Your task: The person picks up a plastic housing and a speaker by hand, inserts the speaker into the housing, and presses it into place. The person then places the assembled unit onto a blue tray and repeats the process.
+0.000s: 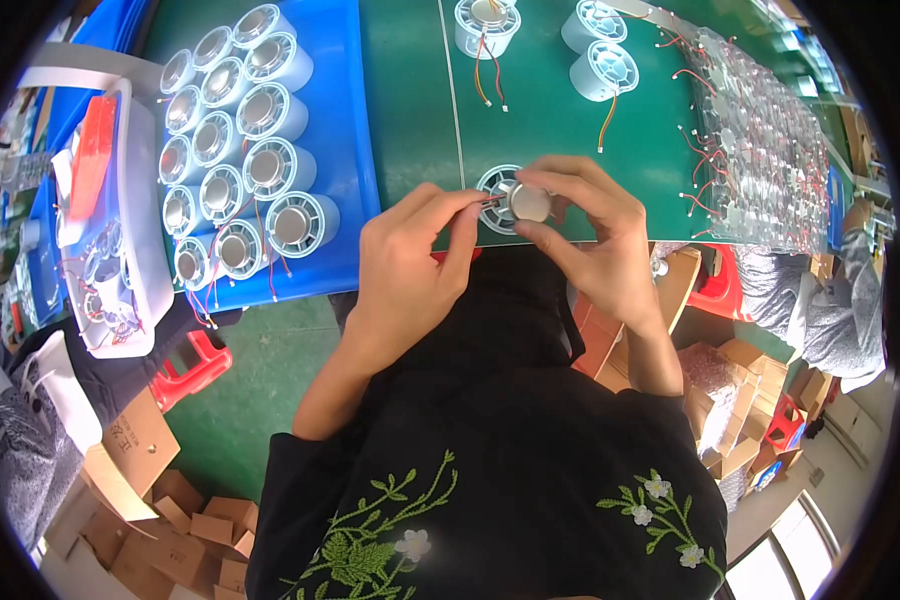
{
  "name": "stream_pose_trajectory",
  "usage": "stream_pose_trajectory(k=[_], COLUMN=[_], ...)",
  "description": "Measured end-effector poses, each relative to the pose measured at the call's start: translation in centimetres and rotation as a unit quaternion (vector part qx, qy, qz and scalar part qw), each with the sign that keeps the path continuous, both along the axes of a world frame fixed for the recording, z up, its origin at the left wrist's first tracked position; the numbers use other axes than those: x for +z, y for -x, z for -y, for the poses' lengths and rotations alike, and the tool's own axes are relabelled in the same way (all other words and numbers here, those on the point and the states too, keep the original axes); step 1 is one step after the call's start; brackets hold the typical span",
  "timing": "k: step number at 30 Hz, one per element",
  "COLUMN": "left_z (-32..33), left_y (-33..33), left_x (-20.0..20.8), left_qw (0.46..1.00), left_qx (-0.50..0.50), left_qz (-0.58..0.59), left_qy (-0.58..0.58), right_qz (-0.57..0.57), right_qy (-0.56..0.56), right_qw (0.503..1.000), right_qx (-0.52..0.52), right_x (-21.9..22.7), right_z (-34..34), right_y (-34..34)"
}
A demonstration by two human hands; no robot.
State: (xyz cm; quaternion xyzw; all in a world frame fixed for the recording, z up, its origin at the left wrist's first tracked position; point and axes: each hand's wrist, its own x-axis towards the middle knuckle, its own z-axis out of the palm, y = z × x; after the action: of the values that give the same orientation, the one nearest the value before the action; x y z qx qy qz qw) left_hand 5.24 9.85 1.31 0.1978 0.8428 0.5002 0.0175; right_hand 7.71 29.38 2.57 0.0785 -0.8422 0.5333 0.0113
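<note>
My right hand [588, 232] pinches a small silver round disc motor [529, 203] between thumb and fingers, just above a white round fan housing [493, 188] lying on the green table [410, 110]. The fingertips of my left hand [416, 262] grip the thin red wires at the motor's left side. Both hands hover at the table's near edge, over my black embroidered top.
A blue tray [345, 150] on the left holds several white fan housings with silver centres [270, 165]. Three more housings with wires [598, 68] lie farther back. A clear tray of wired parts [760, 140] sits right. A white bin [130, 250], red stools and cardboard boxes [170, 500] stand below.
</note>
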Motion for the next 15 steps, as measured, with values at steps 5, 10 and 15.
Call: stream_pose_trajectory(k=[5,10,15], left_z=[0.2,0.3,0.3], left_y=[-0.1,-0.5,-0.7], left_x=[-1.2,-1.9,-2.5], left_qw=[0.999,0.999,0.999], left_qx=[0.026,0.009,0.024], left_qz=[0.006,0.044,0.047], left_qy=[-0.035,-0.018,-0.015], right_qz=[-0.089,-0.077,-0.108], right_qy=[-0.101,-0.113,-0.173], right_qw=[0.988,0.986,0.970], right_qx=[0.075,0.100,0.132], right_x=[-0.1,0.3,0.3], right_z=[-0.4,-0.6,-0.4], right_y=[1.0,1.3,1.7])
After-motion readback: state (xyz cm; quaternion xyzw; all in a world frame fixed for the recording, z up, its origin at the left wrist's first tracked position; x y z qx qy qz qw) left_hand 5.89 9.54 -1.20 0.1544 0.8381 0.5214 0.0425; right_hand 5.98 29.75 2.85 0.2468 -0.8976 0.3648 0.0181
